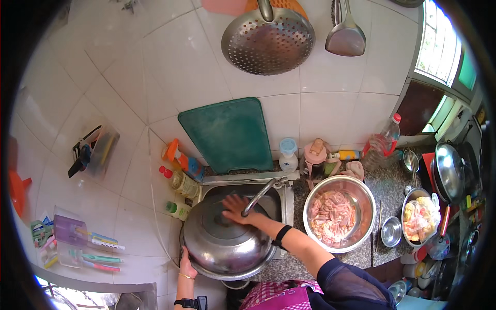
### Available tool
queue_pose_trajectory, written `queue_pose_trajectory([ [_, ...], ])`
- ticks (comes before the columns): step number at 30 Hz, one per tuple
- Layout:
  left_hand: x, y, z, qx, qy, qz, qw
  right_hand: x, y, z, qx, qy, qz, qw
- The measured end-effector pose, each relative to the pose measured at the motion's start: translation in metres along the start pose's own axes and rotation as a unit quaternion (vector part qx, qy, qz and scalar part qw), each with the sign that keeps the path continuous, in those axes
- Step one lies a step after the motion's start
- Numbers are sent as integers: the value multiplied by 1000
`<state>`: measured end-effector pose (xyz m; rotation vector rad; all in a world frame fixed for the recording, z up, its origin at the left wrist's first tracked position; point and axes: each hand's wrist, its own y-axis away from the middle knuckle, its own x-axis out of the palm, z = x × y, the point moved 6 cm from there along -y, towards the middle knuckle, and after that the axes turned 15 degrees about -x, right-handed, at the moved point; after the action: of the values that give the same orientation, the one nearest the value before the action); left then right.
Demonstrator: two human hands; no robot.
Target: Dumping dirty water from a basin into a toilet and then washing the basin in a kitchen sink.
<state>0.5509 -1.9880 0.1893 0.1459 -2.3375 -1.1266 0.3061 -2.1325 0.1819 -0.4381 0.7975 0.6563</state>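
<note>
A large stainless steel basin (228,254) sits bottom up, tilted over the sink (273,193), so its flat round base faces me. My left hand (187,265) grips the rim at the lower left. On the base lies my right hand (237,209), palm down with fingers spread and slightly blurred. The curved faucet (260,195) passes over the sink beside the right hand. Most of the sink bowl is hidden beneath the basin.
On the granite counter (283,270) to the right stands a steel bowl (368,232) of raw, pinkish meat strips. Past it are a small metal bowl (391,231) and a bowl of bagged food (420,217). Bottles (184,184) line the sink's left; a green cutting board (228,135) leans behind.
</note>
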Motion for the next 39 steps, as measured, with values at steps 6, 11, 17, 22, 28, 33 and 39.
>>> queue_pose_trajectory([
  [6,46,32,-11,47,3,-33,998,-15,76,-54,165,-169,-34,971],
  [11,47,31,-15,73,44,19,996,-17,120,-87,279,-137,-255,916],
  [17,125,35,-19,180,37,-30,983,-35,121,-93,193,-351,-425,812],
  [22,146,3,-9,207,50,-32,976,-98,103,45,140,-555,-279,771],
  [28,199,-6,-8,234,53,0,971,-130,94,35,194,-563,-270,757],
  [33,245,-27,-4,232,48,23,971,-148,87,22,152,-622,-281,715],
  [39,285,-54,9,173,-4,43,984,-152,86,8,111,-652,-282,695],
])
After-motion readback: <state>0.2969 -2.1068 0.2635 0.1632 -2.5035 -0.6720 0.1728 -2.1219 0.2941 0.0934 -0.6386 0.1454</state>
